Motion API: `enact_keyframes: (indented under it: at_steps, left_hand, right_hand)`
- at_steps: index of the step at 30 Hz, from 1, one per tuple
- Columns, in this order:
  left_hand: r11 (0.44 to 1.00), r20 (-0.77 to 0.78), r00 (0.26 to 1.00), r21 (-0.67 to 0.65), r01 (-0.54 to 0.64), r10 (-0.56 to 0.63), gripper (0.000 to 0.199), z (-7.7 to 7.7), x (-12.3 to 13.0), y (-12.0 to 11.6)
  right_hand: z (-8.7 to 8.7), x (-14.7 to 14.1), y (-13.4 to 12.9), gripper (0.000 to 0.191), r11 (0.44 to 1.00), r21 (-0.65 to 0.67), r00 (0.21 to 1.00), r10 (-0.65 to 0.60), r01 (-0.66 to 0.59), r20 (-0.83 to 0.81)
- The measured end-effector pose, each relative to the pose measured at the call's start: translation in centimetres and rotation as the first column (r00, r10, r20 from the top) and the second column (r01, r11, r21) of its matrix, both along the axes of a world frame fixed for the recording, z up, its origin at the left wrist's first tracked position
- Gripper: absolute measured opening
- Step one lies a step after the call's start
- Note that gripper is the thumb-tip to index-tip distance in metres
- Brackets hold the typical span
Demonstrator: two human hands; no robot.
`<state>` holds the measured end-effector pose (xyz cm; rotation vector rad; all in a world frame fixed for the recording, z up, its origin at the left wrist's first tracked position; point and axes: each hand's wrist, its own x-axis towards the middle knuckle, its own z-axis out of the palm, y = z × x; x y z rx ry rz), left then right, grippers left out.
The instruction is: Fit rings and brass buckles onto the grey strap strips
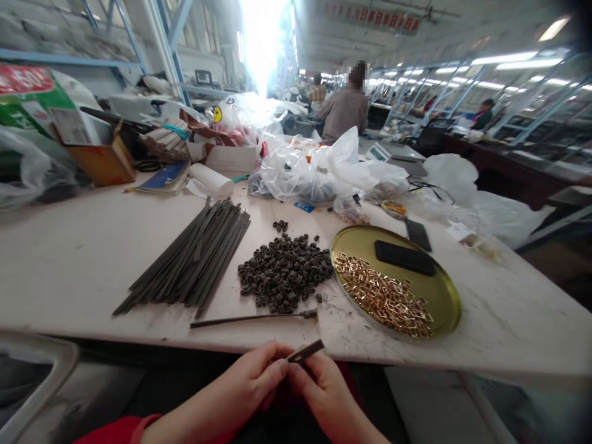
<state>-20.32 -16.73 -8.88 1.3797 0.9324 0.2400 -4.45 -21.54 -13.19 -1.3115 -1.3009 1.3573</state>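
Just off the table's front edge, my left hand [259, 376] and my right hand [324, 385] meet, both closed on one dark flat strap [307, 351]. Its end sticks out up and to the right; the rest is hidden by my fingers. Directly beyond lies a single strap [250, 319] with a small buckle [313, 314] at its right end. Further back is a heap of small dark loops [287, 271]. Left of it lies a bundle of dark straps [194, 259]. On the right, a round gold tray [451, 296] holds many gold buckles [383, 296] and a black rectangular object [404, 257].
White plastic bags [319, 172] cover the back of the table [92, 265]. At the back left stand a cardboard box [99, 154], a blue notebook [161, 177] and a paper roll [210, 180]. A dark flat object [418, 235] lies behind the tray. Another person [345, 111] is farther off.
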Motion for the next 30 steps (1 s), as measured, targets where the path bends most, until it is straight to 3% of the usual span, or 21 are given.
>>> enact_keyframes:
  at_steps: [2, 3, 4, 5, 8, 13, 21, 25, 30]
  left_hand:
    - [1.000, 0.007, 1.000, 0.007, -0.030, 0.030, 0.038, -0.6, 0.2, 0.5]
    - [0.999, -0.004, 0.999, -0.017, -0.041, 0.041, 0.040, -0.9, 0.2, 0.8]
    - [0.997, -0.014, 0.999, -0.052, -0.049, 0.048, 0.043, -1.2, 0.3, 1.1]
    - [0.994, -0.021, 0.998, -0.092, -0.057, 0.055, 0.045, -1.5, 0.3, 1.3]
    - [0.978, -0.027, 0.996, -0.190, -0.085, 0.081, 0.051, -2.2, 0.9, 1.8]
    - [0.959, -0.068, 0.991, -0.253, -0.128, 0.115, 0.052, -2.3, 1.7, 2.3]
    - [0.972, -0.067, 0.993, -0.209, -0.104, 0.092, 0.041, -2.3, 1.4, 1.6]
    - [0.985, -0.072, 0.995, -0.155, -0.077, 0.067, 0.037, -1.5, 1.6, 0.7]
    - [0.993, -0.088, 0.994, -0.091, -0.072, 0.064, 0.039, -0.4, 0.9, -0.5]
  right_hand:
    - [0.2, 2.8, 1.4, 0.026, 0.996, 0.088, 0.969, 0.002, -0.025, 0.246]
    - [0.3, 4.5, 2.5, 0.025, 0.990, 0.138, 0.911, -0.077, 0.022, 0.405]
    - [0.4, 6.4, 3.7, 0.025, 0.979, 0.192, 0.802, -0.167, 0.067, 0.573]
    - [0.5, 8.2, 5.0, 0.023, 0.963, 0.247, 0.643, -0.255, 0.104, 0.722]
    - [0.7, 12.6, 9.6, 0.023, 0.946, 0.287, 0.475, -0.324, 0.151, 0.818]
    - [-0.1, 14.5, 14.9, 0.016, 0.980, 0.181, 0.353, -0.198, 0.080, 0.915]
    - [-1.5, 15.8, 15.8, 0.021, 0.995, 0.059, 0.337, -0.082, 0.079, 0.938]
    - [-1.4, 15.9, 15.7, 0.021, 0.994, 0.054, 0.401, -0.089, 0.097, 0.912]
    - [-1.0, 15.4, 15.0, 0.018, 0.986, 0.094, 0.544, -0.156, 0.139, 0.824]
